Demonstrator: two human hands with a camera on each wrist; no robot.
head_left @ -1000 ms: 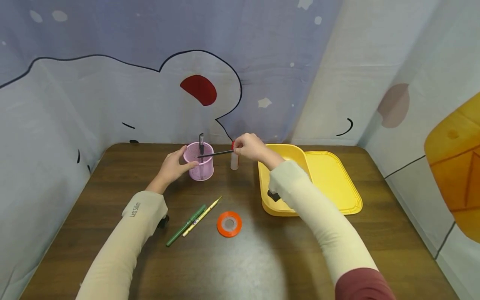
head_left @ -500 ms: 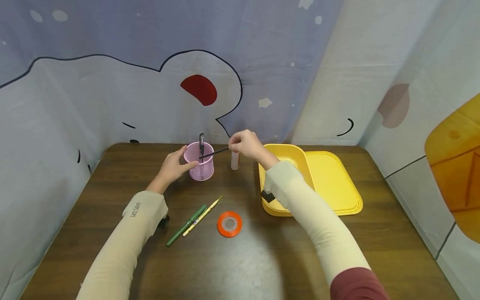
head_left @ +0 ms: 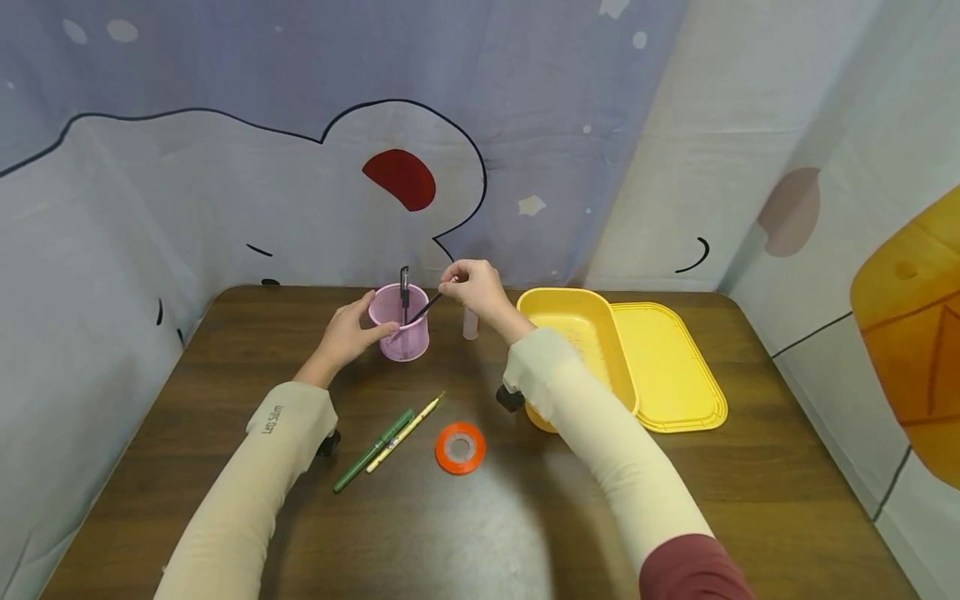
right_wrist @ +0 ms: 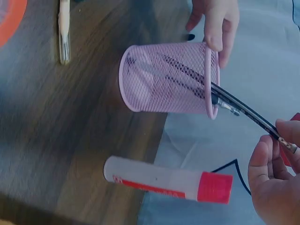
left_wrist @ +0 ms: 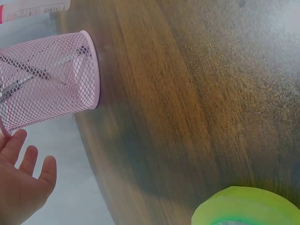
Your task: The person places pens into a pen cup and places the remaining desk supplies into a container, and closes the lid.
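Observation:
A pink mesh pen cup [head_left: 408,343] stands near the back of the table, left of the middle. My left hand [head_left: 341,342] holds its rim, thumb in front and a finger behind. In my right hand [head_left: 480,292] a black pencil [right_wrist: 253,117] is pinched near its metal-banded end. The pencil's other end is inside the cup, and it leans over the rim to the right. Another pen [head_left: 404,287], dark and with a clip, stands in the cup. Below my right hand a glue stick [right_wrist: 164,178] with a red cap stands upright, partly hidden in the head view.
Nearer on the table lie a green pen [head_left: 372,450] and a slim yellowish patterned pen or pencil [head_left: 405,433], side by side. An orange tape roll [head_left: 460,467] lies right of them. A yellow container [head_left: 622,367] stands at the right, beside its flat yellow lid [head_left: 675,367].
My right hand has moved left and slightly up toward the cup. The pencil has swung from nearly level to a steeper slant, its lower end going into the cup. My left hand stays put.

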